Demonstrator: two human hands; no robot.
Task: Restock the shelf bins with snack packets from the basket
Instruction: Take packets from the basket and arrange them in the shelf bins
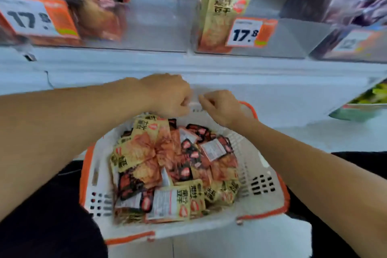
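Here, a white basket (pixel 257 186) with orange trim sits low in front of the person, heaped with snack packets (pixel 167 165): beige ones and black-and-red ones mixed, lying flat or tilted at every angle, so no common direction. A beige packet near the front edge lies with its long axis across the basket, print sideways.

Both hands are at the basket's far rim. Left hand (pixel 167 96) and right hand (pixel 219 107) have fingers curled, knuckles nearly touching each other; they seem to grip the rim or handle there, but blur hides exactly what is pinched.

Above, on the shelf (pixel 188 69), clear bins stand in a row. Left bin (pixel 88 23) holds black-and-red packets behind a price tag (pixel 35 19). Middle bin (pixel 278 42) holds a few beige packets (pixel 222 12) standing upright at its left side, long axis vertical, with a price label (pixel 249 32) on its front. Right bin (pixel 347 44) holds purple packs, blurred.
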